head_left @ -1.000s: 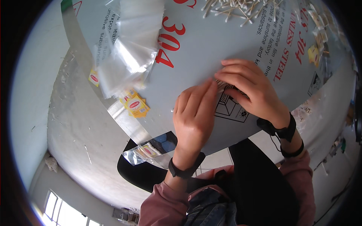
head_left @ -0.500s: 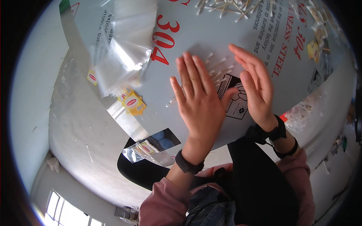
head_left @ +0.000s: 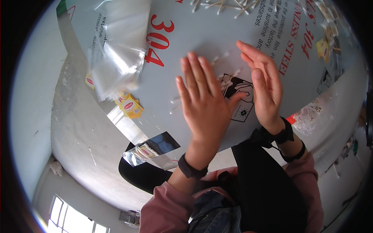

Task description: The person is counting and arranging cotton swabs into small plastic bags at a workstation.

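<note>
Several white-tipped cotton swabs (head_left: 229, 77) lie loosely between my hands on the grey film-covered sheet (head_left: 175, 128). My left hand (head_left: 208, 99) is spread palm down over part of them, fingers stretched forward and thumb pointing right. Its palm hides the swabs underneath; a few tips show past its left edge. On the right, my right hand (head_left: 266, 83) stands on its edge with the palm turned toward the swabs. Its fingers are extended and slightly curved, holding nothing. Whether either palm touches a swab cannot be made out.
A stack of clear plastic bags (head_left: 120, 50) lies to the left, with yellow cards (head_left: 130, 105) at its lower end. One filled swab packet (head_left: 145, 151) rests by the near edge. More loose swabs (head_left: 221, 5) are at the far side; packed bags (head_left: 330, 31) sit far right.
The sheet and everything on it appear shifted slightly left and up in the view. Both hands keep nearly the same pose, the left still flat over the swabs.
</note>
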A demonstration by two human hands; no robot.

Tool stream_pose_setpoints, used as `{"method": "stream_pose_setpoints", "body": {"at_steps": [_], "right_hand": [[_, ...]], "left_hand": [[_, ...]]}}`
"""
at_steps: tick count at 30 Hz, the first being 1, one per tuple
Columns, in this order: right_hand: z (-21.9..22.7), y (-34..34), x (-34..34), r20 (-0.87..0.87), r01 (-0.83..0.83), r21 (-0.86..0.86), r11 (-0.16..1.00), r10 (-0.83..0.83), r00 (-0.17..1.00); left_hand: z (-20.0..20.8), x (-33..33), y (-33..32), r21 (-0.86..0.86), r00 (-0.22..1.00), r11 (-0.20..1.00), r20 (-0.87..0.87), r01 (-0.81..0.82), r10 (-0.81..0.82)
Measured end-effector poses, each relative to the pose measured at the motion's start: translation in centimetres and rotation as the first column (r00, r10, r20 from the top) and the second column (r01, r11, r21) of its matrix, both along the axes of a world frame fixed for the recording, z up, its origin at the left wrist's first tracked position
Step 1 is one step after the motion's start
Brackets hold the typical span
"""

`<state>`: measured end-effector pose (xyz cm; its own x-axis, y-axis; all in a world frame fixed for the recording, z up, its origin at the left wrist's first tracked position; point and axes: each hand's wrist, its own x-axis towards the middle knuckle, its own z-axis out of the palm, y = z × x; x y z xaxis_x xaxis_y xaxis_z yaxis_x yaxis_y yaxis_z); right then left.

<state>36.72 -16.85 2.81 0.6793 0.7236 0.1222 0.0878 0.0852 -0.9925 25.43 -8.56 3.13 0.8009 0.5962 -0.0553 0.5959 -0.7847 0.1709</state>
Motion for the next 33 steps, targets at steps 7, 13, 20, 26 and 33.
{"method": "stream_pose_setpoints", "body": {"at_steps": [7, 13, 20, 26, 33], "right_hand": [[-0.1, 0.4, 1.1, 0.095, -0.03, -0.075, 0.997, 0.037, 0.995], [-0.3, 2.1, 1.9, 0.011, -0.008, 0.046, 0.999, 0.007, 1.0], [-0.6, 2.7, 0.4, -0.015, -0.027, 0.052, 0.998, 0.028, 0.999], [-0.1, 2.3, 0.1, 0.041, -0.118, -0.063, 0.991, 0.121, 0.992], [-0.2, 2.9, -0.7, -0.073, -0.073, 0.069, 0.995, 0.078, 0.994]], "left_hand": [[1.9, -2.6, 0.3, -0.338, 0.948, 0.939, 0.27, -0.07, 0.168], [1.0, -5.6, 0.9, -0.813, 0.237, 0.577, 0.548, -0.076, 0.802], [0.5, -4.1, 0.0, -0.846, 0.179, 0.533, 0.527, 0.015, 0.831], [0.8, -3.0, -0.1, -0.876, 0.222, 0.482, 0.474, 0.018, 0.852], [1.0, -3.0, 0.1, -0.868, 0.27, 0.491, 0.491, 0.073, 0.828]]}}
